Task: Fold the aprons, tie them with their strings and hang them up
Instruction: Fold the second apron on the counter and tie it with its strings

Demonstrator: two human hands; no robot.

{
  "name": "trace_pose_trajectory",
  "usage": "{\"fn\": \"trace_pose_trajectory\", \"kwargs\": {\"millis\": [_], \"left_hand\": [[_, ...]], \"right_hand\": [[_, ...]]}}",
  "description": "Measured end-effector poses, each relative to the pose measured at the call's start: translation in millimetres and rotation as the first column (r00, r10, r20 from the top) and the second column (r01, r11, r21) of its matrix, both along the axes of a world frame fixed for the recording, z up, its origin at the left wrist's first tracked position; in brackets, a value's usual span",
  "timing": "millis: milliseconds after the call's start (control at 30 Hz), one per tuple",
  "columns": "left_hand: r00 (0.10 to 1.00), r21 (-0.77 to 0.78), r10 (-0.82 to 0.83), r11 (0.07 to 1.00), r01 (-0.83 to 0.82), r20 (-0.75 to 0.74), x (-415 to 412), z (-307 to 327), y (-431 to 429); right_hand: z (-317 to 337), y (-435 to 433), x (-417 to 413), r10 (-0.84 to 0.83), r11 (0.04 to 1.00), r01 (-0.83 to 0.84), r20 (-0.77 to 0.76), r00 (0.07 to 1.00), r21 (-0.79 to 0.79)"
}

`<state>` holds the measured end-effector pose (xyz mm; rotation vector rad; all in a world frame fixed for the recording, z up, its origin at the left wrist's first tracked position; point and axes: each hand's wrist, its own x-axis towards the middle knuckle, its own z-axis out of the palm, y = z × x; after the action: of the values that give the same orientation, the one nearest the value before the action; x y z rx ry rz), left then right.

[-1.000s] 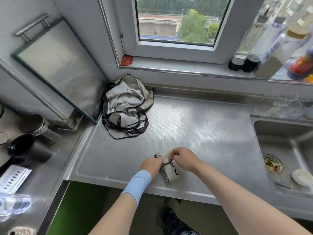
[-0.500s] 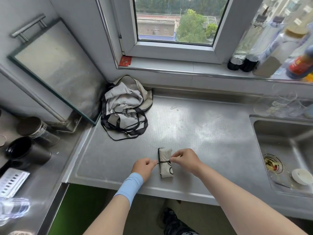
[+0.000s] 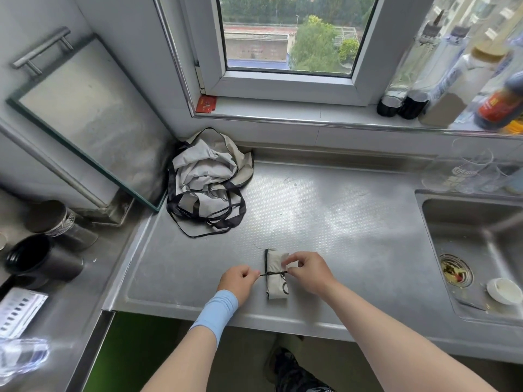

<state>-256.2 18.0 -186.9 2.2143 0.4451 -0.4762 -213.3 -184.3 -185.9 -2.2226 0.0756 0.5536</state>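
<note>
A small folded grey apron bundle [image 3: 274, 281] lies upright on the steel counter [image 3: 339, 222] near the front edge. A thin black string [image 3: 271, 273] crosses its middle. My left hand [image 3: 237, 280], with a light blue wristband, pinches the string's left end, just left of the bundle. My right hand [image 3: 307, 271] pinches the other end at the bundle's right side, fingers partly covering the bundle. A second apron [image 3: 206, 179], grey with black straps, lies crumpled in the back left corner below the window.
A sink [image 3: 478, 256] with a small white dish [image 3: 502, 290] is at the right. Bottles [image 3: 441, 80] stand on the sill, glasses [image 3: 467, 171] behind the sink. A glass board [image 3: 87, 114] leans at left, above dark cups [image 3: 36, 261].
The bundle went from tilted under both hands to lying upright. My hands have drawn apart, pulling the string taut across the bundle's middle.
</note>
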Motion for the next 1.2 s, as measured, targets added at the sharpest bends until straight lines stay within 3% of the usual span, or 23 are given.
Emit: {"fn": "trace_pose_trajectory", "kwargs": {"millis": [100,267,367,533,700,967,1133,1200], "left_hand": [[0.998,0.016,-0.027,1.0,0.026,0.049,3.4,7.1,-4.1],[0.939,-0.031,-0.301,0.95,0.31,0.167,24.2,30.8,-28.1],[0.916,-0.039,-0.381,0.921,0.388,0.13,37.8,31.6,-46.2],[0.94,-0.038,-0.34,0.94,0.34,0.019,46.1,19.6,-46.3],[0.956,-0.042,-0.295,0.955,0.295,0.011,47.4,19.1,-45.8],[0.964,-0.098,-0.265,0.959,0.266,0.017,45.3,18.5,-42.3],[0.939,0.15,-0.301,0.949,0.277,0.168,26.8,21.6,-39.6],[0.936,0.161,-0.302,0.948,0.275,0.18,20.0,21.5,-38.2]], "right_hand": [[2.5,3.2,-3.2,0.02,0.999,-0.02,0.005,1.0,-0.032],[2.8,6.0,-6.5,-0.034,0.999,0.034,-0.008,0.999,0.003],[2.3,8.7,-4.1,-0.041,0.999,0.041,-0.002,0.999,-0.017],[8.3,1.9,-2.9,-0.006,1.0,0.006,-0.014,1.0,0.019],[18.3,-2.7,-0.2,-0.106,0.946,0.138,-0.123,0.987,0.292],[15.1,-0.7,5.4,-0.144,0.938,0.176,-0.126,0.982,0.299],[15.2,2.6,8.2,-0.134,0.943,0.183,-0.187,0.973,0.277],[15.3,5.1,9.0,-0.109,0.946,0.16,-0.189,0.976,0.281]]}}
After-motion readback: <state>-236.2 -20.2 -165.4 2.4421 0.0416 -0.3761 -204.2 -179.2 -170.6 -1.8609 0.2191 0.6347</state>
